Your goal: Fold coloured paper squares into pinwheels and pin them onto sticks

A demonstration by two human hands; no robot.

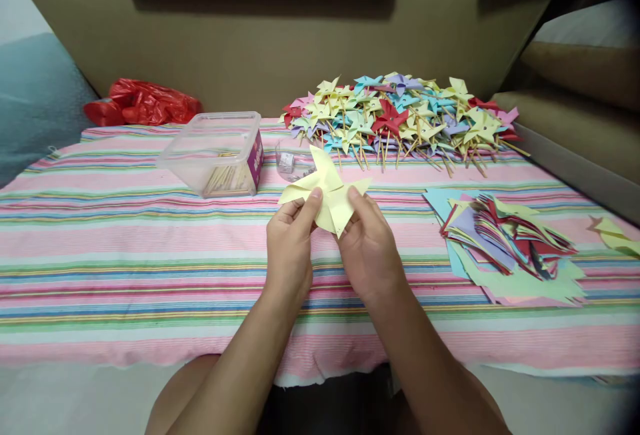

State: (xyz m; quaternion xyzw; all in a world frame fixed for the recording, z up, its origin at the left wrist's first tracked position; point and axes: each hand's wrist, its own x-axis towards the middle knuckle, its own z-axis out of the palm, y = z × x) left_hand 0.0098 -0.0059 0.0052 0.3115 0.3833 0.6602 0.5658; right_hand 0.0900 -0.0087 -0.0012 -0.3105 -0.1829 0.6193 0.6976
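Observation:
Between my two hands, above the striped cloth, is a pale yellow paper pinwheel [327, 185] with cut blades and no stick visible on it. The thumb of my left hand [295, 235] presses on its lower left blade, fingers behind the paper. My right hand [370, 242] pinches the right side, thumb on top. Both hands are closed on the paper; most fingertips are hidden behind it. Just beyond the pinwheel stands a small clear container [295, 163] with tiny items in it. Farther left, a clear plastic tub [210, 148] holds thin wooden sticks.
Finished pinwheels [395, 115] on sticks lie heaped at the back right. A stack of cut coloured paper [510, 242] spreads on the right, with a yellow paper piece [617, 235] beyond it. A red plastic bag [145, 103] sits at the back left, before a brown board [240, 48].

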